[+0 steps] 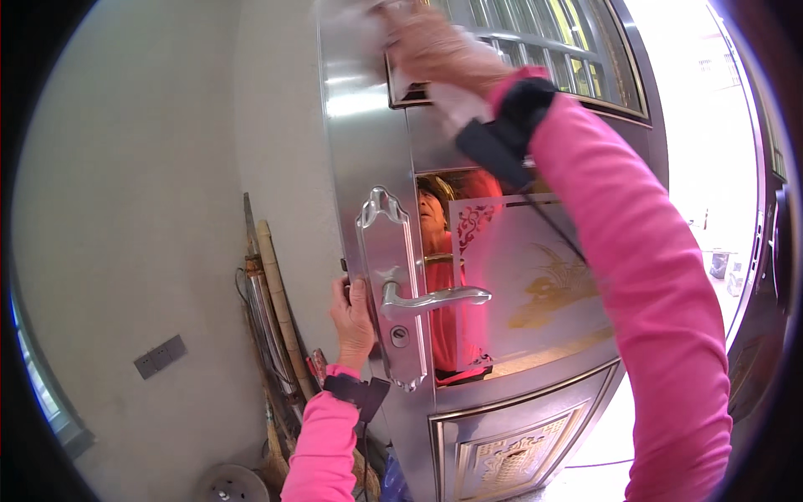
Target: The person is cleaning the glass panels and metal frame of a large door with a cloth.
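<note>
A silvery metal door stands in front of me, with a long ornate handle plate and a lever handle. My left hand grips the door's left edge beside the handle plate, its thumb on the front face. Raised to the upper part of the door, my right hand is smeared by motion. It holds a white cloth against the door near the barred window; some of the cloth hangs below the hand. Both wrists wear black bands with small dark boxes and cables.
Bamboo and metal poles lean against the wall behind the door's edge, with brooms below. A round grey object sits on the floor. Wall sockets are at left. A mirrored panel reflects a person; bright daylight fills the doorway at right.
</note>
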Tool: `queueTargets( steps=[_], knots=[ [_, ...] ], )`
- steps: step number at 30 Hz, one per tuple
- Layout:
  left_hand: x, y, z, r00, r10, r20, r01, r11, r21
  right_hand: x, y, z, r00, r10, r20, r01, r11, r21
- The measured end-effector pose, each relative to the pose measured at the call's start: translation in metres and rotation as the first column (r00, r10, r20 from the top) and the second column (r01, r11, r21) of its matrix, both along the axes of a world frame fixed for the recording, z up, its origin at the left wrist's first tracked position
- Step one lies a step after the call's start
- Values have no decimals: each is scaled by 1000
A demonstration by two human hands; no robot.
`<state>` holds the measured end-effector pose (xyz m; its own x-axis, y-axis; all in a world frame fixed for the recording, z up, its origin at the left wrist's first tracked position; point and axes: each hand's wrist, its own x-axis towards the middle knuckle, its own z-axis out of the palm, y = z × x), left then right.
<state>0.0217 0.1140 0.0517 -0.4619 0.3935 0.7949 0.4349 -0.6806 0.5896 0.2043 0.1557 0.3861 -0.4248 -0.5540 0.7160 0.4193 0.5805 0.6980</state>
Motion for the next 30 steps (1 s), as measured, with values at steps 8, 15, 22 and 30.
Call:
queueTargets(
  steps=[8,15,22,30],
  knots=[
    [1,2,-2,1000,-27,8,26,998,57,-4,-53,-89,776,-544,318,525,837,151],
    [3,3,-4,1000,-16,-5,16,999,31,-9,-25,-16,849,-528,-14,528,848,33],
    [-2,0,-1,1000,-9,0,9,1000,17,76,-1,-25,775,-533,-341,471,846,-251],
    [-20,29,-15,989,-118,94,101,980,173,181,22,-85,671,-674,-311,414,687,-597]
  ],
)
